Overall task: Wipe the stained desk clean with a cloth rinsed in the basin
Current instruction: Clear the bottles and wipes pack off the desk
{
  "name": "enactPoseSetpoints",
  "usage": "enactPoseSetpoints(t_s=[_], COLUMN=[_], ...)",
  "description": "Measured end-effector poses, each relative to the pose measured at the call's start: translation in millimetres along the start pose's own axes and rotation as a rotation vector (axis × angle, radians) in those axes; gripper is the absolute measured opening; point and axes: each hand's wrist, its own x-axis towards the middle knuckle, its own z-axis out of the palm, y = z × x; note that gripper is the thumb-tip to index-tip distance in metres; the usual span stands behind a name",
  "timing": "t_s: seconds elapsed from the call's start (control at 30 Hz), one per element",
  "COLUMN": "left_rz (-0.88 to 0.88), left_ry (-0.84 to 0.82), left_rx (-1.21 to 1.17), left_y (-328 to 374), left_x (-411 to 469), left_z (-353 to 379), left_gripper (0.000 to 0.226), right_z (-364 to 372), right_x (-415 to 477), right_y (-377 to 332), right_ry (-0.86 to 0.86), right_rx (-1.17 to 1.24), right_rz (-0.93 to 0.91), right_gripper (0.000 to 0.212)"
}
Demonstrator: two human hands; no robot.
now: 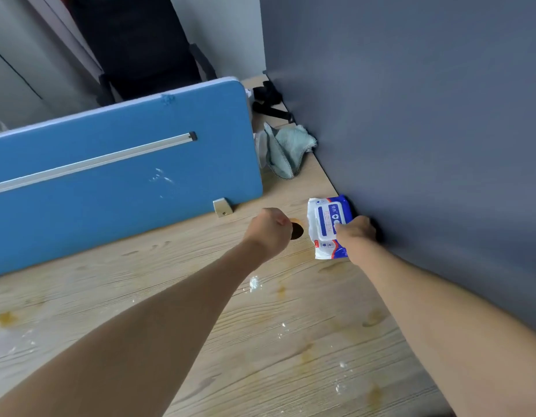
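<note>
Gripping white-and-blue wipe pack (325, 224) in right fingers (340, 227), left fingers (278, 220) clenched empty. Lift clear of stained wooden surface (260, 341); pale-green cloth (291, 147) beyond fingertips.

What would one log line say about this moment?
right hand: grips pack | left hand: fist near hole | cloth: lying by wall, untouched | desk: stained
</note>
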Motion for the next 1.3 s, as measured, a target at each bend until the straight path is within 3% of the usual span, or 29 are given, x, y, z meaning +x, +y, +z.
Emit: enactPoseSetpoints(t_s=[0.1, 0.23, 0.37, 0.5, 0.63, 0.83, 0.97, 1.1, 1.3], left_rz=[-0.051, -0.136, -0.252, -0.38, -0.315, -0.26, -0.227, -0.232, -0.431], left_ry=[-0.009, -0.008, -0.012, 0.037, 0.111, 0.492, 0.752, 0.907, 1.135], left_rx=[-0.082, -0.278, -0.495, -0.836, -1.123, -1.158, -1.132, -0.975, -0.884], left_y=[-6, -17, -32, -58, -104, -211, -295, -382, -485], left_x=[-4, -16, -33, -64, -116, -245, -348, -464, -606], left_z=[-10, -28, -56, -104, -175, -286, -352, -405, -463], left_gripper=[0.025, 0.023, 0.018, 0.03, 0.045, 0.037, 0.036, 0.025, 0.038], right_z=[0, 3, 13, 24, 46, 119, 183, 255, 335], right_x=[-6, -43, -106, -189, -279, -448, -579, -714, -877], right_y=[-11, -47, -81, -117, -146, -175, -177, -168, -141], right_ry=[-0.041, -0.089, -0.184, -0.337, -0.516, -0.821, -1.098, -1.379, -1.533], right_rx=[0.155, 0.288, 0.3, 0.321, 0.32, 0.222, 0.246, 0.236, 0.122], right_rz=[0.0, -0.136, -0.306, -0.475, -0.649, -0.814, -0.677, -0.58, -0.461], right_gripper=[0.03, 0.03, 0.01, 0.03, 0.024, 0.024, 0.035, 0.028, 0.021])
